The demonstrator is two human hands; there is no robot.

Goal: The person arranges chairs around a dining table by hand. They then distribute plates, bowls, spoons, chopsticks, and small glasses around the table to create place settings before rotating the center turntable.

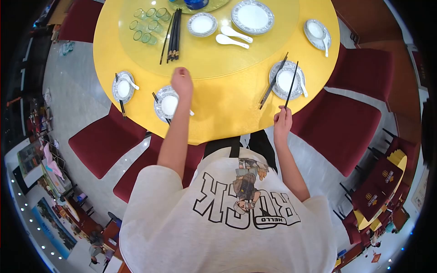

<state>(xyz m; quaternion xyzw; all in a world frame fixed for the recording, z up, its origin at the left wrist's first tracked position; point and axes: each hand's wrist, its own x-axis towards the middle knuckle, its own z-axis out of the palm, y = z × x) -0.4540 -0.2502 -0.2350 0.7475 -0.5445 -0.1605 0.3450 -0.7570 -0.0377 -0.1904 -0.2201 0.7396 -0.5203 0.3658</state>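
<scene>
My right hand [283,119] pinches the near end of a black chopstick [292,85], which lies across a small white bowl on a patterned plate [274,72] at the table's right front. More dark chopsticks [269,88] rest on that plate's left side, and a white spoon [303,86] on its right. My left hand [182,82] is closed above the table; whatever is inside it, if anything, is hidden. Just beyond it lies a bundle of black chopsticks [174,36] on the glass turntable [205,63]. Below my left forearm sits another place setting [167,104], partly covered.
On the turntable are several green glasses [151,26], a stack of small plates [202,24], large plates [252,17] and two white spoons [232,41]. Other settings lie at the left [123,88] and right [317,34]. Dark red chairs [337,132] surround the yellow table [218,123].
</scene>
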